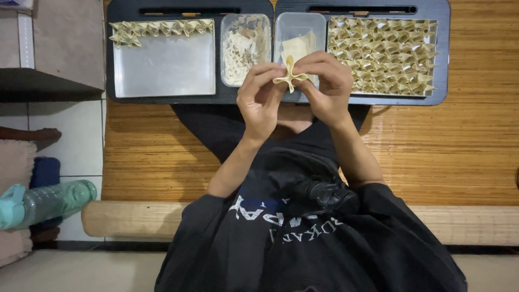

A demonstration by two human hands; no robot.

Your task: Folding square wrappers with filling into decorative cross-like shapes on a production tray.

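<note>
Pale dumpling pinched between both hands

Held mid-air above the dark tray (135,100): dumpling wrapper (290,77), left hand (260,100) and right hand (324,86) fingers closed on its folded edges. Behind: filling tub (244,48), wrapper tub (299,32), few folded dumplings (157,30) left, packed dumpling tray (384,54) right. Bamboo mat (459,146) beneath; green bottle (48,203) far left.

Filling tub (245,50) left of wrapper tub (300,38).
</note>
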